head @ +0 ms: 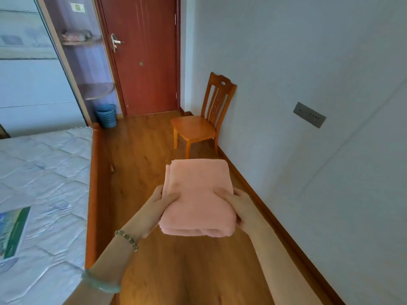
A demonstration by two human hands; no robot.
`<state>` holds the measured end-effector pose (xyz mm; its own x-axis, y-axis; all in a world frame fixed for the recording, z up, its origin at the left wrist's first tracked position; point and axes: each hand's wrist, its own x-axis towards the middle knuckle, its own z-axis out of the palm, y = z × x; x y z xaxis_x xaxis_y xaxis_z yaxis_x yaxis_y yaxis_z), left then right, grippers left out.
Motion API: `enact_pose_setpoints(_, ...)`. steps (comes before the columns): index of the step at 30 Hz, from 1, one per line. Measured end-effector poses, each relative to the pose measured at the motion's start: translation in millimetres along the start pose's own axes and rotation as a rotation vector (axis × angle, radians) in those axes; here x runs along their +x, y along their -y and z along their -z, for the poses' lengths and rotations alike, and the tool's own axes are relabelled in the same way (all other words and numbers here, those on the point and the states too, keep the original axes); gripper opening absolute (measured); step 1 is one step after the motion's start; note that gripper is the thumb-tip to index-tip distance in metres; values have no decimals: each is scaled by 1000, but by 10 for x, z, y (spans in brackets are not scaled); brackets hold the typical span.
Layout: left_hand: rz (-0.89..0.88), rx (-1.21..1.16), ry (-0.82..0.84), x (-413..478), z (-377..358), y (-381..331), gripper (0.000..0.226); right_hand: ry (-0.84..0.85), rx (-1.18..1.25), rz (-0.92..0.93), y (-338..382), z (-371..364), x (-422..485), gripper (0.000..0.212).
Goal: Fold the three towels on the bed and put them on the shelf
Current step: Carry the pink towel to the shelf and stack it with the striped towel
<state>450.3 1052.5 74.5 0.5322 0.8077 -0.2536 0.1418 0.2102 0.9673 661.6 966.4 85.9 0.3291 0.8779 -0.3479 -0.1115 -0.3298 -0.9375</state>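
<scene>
**Towel folded, in transit – not shelved yet**

- Pink towel (198,194): folded into a thick flat rectangle, held level in the air over the floor (141,164), between the bed's (44,172) wooden side rail and the right-hand wall.
- Left hand (158,208): pinches the towel's left edge, thumb on top, fingers underneath.
- Right hand (240,210): same on the right edge, thumb pressed on top, the other fingers hidden below.
- Shelf (97,91): rounded corner tiers left of the door (143,51), well ahead of the towel. Something blurred lies on the upper tier; I can't tell if it's a towel.
- Status: fold done for this one, placing left.
- No other towel shows on the bed's visible part, but most of it is out of frame, so the count of remaining towels is unknown.
</scene>
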Motion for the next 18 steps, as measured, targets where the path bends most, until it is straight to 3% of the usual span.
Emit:
enact_pose_setpoints(11, -19, -79, -171, 1719, 859, -408, 63, 123, -115, 24, 757, -455, 2175, 41)
enact_pose_setpoints(18, -34, -162, -266, 3201, 1523, -775, 65, 410, -130, 13, 1426, -687, 4037, 58)
